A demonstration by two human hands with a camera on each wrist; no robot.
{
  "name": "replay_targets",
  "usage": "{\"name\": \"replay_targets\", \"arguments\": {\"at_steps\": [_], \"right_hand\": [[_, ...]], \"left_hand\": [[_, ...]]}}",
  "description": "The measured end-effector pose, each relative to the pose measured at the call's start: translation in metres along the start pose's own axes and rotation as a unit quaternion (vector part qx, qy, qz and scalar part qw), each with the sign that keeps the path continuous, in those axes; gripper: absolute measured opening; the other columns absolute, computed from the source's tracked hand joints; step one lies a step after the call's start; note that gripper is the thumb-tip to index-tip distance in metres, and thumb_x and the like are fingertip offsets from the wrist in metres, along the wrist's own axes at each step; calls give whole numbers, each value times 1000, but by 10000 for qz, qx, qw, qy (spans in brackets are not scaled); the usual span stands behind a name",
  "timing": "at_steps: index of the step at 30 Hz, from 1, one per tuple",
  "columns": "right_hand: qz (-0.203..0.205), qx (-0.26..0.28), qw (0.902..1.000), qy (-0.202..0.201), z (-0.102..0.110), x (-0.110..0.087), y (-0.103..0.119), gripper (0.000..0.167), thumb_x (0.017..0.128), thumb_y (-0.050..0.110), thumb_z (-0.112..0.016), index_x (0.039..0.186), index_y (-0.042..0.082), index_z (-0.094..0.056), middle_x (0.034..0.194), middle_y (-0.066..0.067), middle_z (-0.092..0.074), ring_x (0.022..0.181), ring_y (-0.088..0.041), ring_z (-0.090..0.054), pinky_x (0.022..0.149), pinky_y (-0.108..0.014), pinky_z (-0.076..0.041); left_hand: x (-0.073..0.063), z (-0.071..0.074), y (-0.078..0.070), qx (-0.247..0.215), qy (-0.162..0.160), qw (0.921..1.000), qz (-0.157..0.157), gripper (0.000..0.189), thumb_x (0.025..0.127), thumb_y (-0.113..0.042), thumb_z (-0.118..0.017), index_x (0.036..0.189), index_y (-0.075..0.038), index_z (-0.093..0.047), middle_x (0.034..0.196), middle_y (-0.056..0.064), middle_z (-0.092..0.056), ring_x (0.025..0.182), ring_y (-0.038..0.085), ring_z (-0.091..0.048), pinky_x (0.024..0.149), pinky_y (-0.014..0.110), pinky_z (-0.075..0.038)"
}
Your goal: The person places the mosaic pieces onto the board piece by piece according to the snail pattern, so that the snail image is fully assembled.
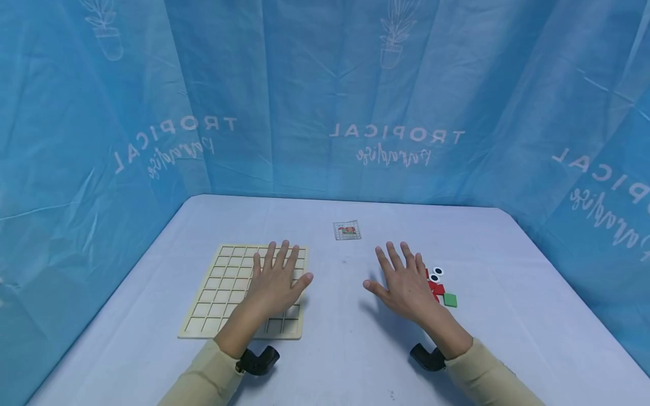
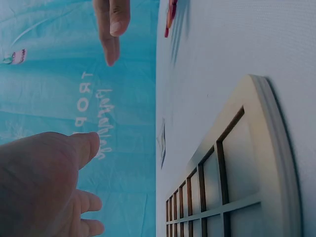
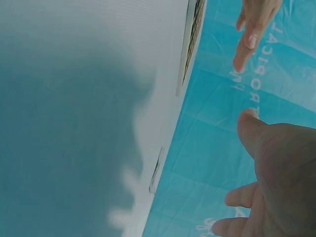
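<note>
My left hand (image 1: 275, 286) is held palm down with fingers spread above a pale wooden grid board (image 1: 209, 295), overlapping its right part in the head view. In the left wrist view the board (image 2: 269, 123) lies below that hand, its square cells edged by dark grooves. My right hand (image 1: 408, 288), fingers also spread, hovers over the table with nothing in it. Just right of it lie several small pieces: red tiles (image 1: 439, 289), a green square tile (image 1: 450, 300) and two white discs with black centres (image 1: 438, 271). The right hand partly hides this group.
A small card (image 1: 347, 230) with a grid and a colourful picture lies toward the back of the white table (image 1: 345, 361). Blue printed curtains (image 1: 325, 84) enclose the table at the back and sides. Each wrist wears a black camera mount (image 1: 258, 361).
</note>
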State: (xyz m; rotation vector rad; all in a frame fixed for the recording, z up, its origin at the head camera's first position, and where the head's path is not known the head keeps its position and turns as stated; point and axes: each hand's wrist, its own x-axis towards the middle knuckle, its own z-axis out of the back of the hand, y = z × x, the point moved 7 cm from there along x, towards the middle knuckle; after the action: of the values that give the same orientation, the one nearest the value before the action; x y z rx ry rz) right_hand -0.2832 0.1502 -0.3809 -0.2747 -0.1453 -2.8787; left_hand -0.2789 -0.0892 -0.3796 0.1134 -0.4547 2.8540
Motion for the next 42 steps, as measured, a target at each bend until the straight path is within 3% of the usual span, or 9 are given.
{"name": "replay_targets", "arguments": {"at_steps": [12,27,34,42], "right_hand": [[25,2,10000,-29,-1,-1,-1,83,83,59,-57,149,16,-29,157,-14,-23,146,-40,-11,114,-63,-12],[-71,565,9983,-114,7,-5,-20,78,88,52,-57,149,14,-28,155,-14,-27,145,-39,-16,114,-62,-9],[-57,827,9959,-363,11,-10,-38,74,88,45,-60,147,10,-33,150,-18,-37,141,-40,-24,113,-61,-10],[-14,1078,9922,-630,15,-16,-55,68,86,38,-65,141,8,-42,142,-17,-48,135,-42,-33,110,-63,-14]], "left_hand": [[0,0,3,40,-18,10000,54,73,95,-54,-38,150,-7,-23,159,17,-14,147,39,-2,114,64,0],[-8,11,23,-313,-193,9993,98,71,95,-47,-46,148,-5,-26,156,20,-21,145,42,-8,114,64,-6],[-13,18,37,-715,-464,9963,75,68,94,-41,-51,148,-6,-29,153,20,-28,143,42,-15,113,63,-9],[-17,25,61,-1102,-639,9918,20,60,92,-31,-58,143,-7,-38,145,20,-39,135,41,-27,105,65,-22]]}}
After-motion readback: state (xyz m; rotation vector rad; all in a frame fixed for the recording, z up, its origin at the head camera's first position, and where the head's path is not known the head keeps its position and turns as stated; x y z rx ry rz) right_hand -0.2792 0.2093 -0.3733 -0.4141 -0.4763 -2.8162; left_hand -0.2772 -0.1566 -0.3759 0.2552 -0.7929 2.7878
